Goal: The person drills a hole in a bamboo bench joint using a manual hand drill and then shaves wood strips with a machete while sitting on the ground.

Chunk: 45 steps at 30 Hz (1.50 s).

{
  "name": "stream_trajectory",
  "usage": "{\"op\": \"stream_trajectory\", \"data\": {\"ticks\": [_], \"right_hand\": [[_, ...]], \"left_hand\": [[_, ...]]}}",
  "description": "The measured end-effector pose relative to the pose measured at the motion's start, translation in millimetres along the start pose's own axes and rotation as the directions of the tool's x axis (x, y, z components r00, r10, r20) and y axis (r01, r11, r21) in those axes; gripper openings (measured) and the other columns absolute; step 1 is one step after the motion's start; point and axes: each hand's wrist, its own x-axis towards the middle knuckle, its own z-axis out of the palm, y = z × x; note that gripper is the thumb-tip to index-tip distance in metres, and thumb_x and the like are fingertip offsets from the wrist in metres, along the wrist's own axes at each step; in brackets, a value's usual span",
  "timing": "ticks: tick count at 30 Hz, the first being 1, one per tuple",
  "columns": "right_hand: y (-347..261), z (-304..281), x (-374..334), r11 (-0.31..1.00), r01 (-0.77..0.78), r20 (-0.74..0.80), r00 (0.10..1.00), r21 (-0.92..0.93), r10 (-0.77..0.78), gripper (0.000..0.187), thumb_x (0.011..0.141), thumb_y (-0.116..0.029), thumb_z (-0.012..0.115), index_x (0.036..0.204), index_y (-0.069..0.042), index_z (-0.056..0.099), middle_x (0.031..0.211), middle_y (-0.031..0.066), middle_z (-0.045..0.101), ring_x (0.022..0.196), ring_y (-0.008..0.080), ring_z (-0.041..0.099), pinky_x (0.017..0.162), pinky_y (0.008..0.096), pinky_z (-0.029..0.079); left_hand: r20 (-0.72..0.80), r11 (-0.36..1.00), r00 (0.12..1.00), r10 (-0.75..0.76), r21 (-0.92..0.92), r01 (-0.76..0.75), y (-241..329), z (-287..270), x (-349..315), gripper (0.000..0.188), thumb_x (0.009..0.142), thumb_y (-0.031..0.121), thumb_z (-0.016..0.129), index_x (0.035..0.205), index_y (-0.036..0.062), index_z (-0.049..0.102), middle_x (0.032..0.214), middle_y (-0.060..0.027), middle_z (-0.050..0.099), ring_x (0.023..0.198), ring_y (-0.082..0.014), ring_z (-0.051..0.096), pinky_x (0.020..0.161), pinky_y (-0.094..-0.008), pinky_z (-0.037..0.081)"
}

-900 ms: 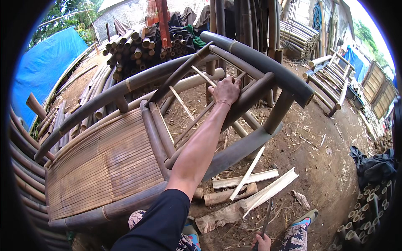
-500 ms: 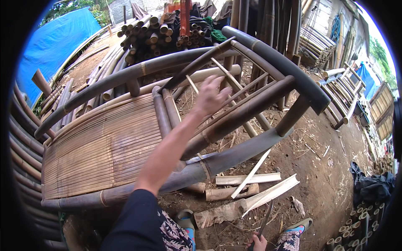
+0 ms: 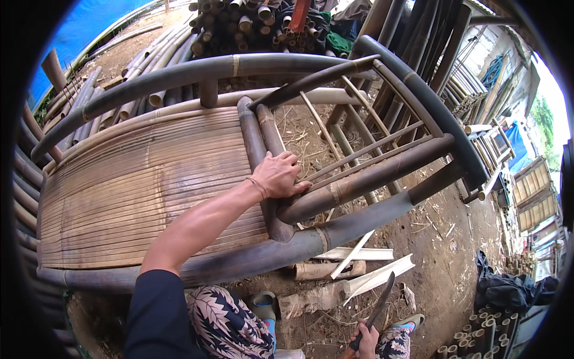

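A dark bamboo lounge chair (image 3: 323, 238) with a slatted seat (image 3: 140, 191) stretches across the view from the left. My left hand (image 3: 278, 175) is closed over the lower corner of its open backrest frame (image 3: 382, 169), fingers bent around the bamboo there. Thin bamboo strips (image 3: 359, 155) cross the inside of that frame. Low at the right, my right hand (image 3: 366, 338) grips the handle of a machete (image 3: 381, 302), whose dark blade points up and away from me.
Split bamboo pieces (image 3: 382, 275) and a short log (image 3: 314, 299) lie on the dirt near my feet. Stacked bamboo poles (image 3: 239, 27) fill the back. Cut bamboo tubes (image 3: 478, 335) and dark cloth (image 3: 508, 287) sit at the lower right.
My left hand has come down from above the backrest's strips onto the frame corner beside the seat. My right hand and the machete have risen further into view. The view has shifted.
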Motion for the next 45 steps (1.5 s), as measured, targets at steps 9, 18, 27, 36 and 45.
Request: {"op": "stream_trajectory", "data": {"ticks": [9, 18, 27, 36, 45], "right_hand": [[-129, 39, -51, 0.949, 0.281, 0.036, 0.96, -0.144, -0.279, 0.028, 0.098, -0.019, 0.056, 0.119, -0.002, 0.058, 0.066, 0.0024, 0.053, 0.054, 0.0135, 0.055, 0.05, 0.0304, 0.05], [-454, 161, -59, -0.672, 0.29, 0.707, 0.499, -0.681, -0.501, 0.024, 0.088, -0.033, 0.07, 0.099, -0.012, 0.072, 0.079, 0.0118, 0.062, 0.073, 0.0304, 0.06, 0.07, 0.0435, 0.047], [-467, 305, -48, -0.96, 0.092, 0.701, 0.702, -0.265, -0.127, 0.035, 0.091, -0.041, 0.064, 0.076, -0.011, 0.074, 0.069, 0.0077, 0.069, 0.064, 0.0213, 0.069, 0.061, 0.036, 0.054], [-476, 320, -71, -0.924, 0.065, 0.574, 0.799, -0.378, -0.178, 0.027, 0.089, -0.033, 0.069, 0.095, -0.007, 0.068, 0.077, 0.0105, 0.07, 0.071, 0.023, 0.07, 0.067, 0.0379, 0.055], [-483, 298, -51, -0.934, -0.108, 0.747, 0.573, -0.34, -0.338, 0.005, 0.08, -0.008, 0.064, 0.076, -0.007, 0.061, 0.065, 0.0089, 0.066, 0.059, 0.0197, 0.066, 0.053, 0.0345, 0.051]], "left_hand": [[-0.189, 0.983, 0.978, -0.089, -0.175, 0.056, -9, 10, -14, 0.053, 0.093, 0.047, 0.059, 0.124, 0.0036, 0.06, 0.129, -0.0152, 0.056, 0.126, -0.0299, 0.05, 0.098, -0.0479, 0.043], [-0.524, 0.88, 0.789, -0.321, -0.472, 0.045, -40, 42, -59, 0.043, 0.084, 0.019, 0.066, 0.119, -0.0056, 0.058, 0.13, -0.019, 0.052, 0.126, -0.0363, 0.049, 0.109, -0.0417, 0.04], [-0.593, 0.888, 0.796, -0.121, -0.422, -0.18, -16, 34, -55, 0.043, 0.082, 0.02, 0.067, 0.121, 0.0039, 0.06, 0.121, -0.0136, 0.061, 0.117, -0.0316, 0.057, 0.105, -0.044, 0.042], [-0.45, 0.782, 0.892, 0.031, -0.545, -0.303, 10, 1, -12, 0.015, 0.088, 0.025, 0.067, 0.087, 0.011, 0.072, 0.082, -0.0066, 0.068, 0.078, -0.028, 0.068, 0.069, -0.0403, 0.055], [-0.247, 0.722, 0.952, 0.182, -0.623, -0.3, -11, -17, 6, 0.019, 0.083, 0.028, 0.072, 0.089, 0.0103, 0.074, 0.074, -0.0167, 0.066, 0.075, -0.0347, 0.064, 0.068, -0.042, 0.051]]}}
